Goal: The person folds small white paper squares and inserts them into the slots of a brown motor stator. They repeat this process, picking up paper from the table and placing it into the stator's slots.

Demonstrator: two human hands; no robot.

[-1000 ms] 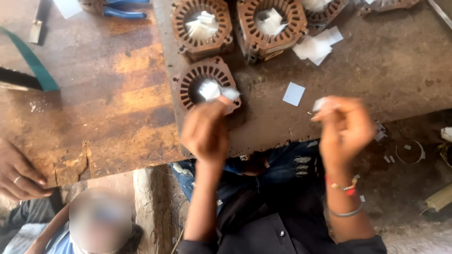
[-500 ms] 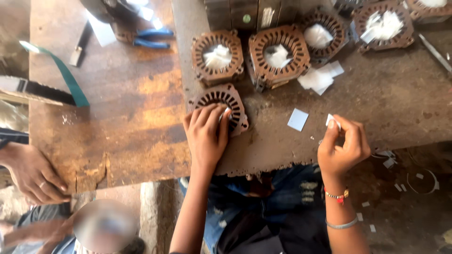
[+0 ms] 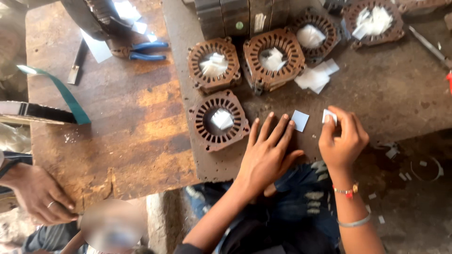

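Nearest, at the lower middle of the frame, the left hand [image 3: 266, 153] lies flat on the dark metal bench [image 3: 400, 99], fingers spread and holding nothing. Just right of it the right hand [image 3: 341, 138] pinches a small white paper slip [image 3: 329, 115] between thumb and forefinger, lifted a little off the surface. Between the two hands another loose white square [image 3: 300, 120] lies flat on the bench.

Just left of the flat hand sits a rusty ring-shaped stator core [image 3: 219, 120], brown, with a ring of narrow slots round its bore and a folded scrap of white paper resting in the hole. Its slots look bare, so the lining appears barely begun here.

Farther up the frame, two more cores [image 3: 214, 64] and [image 3: 274, 56] hold paper bundles, with a small pile of cut slips [image 3: 316, 76] beside them, and others stand at the upper right.

At the lower left, another person's hand [image 3: 44, 197] rests on the wooden table [image 3: 122, 117]; blue-handled pliers [image 3: 141, 51] lie at the upper left.
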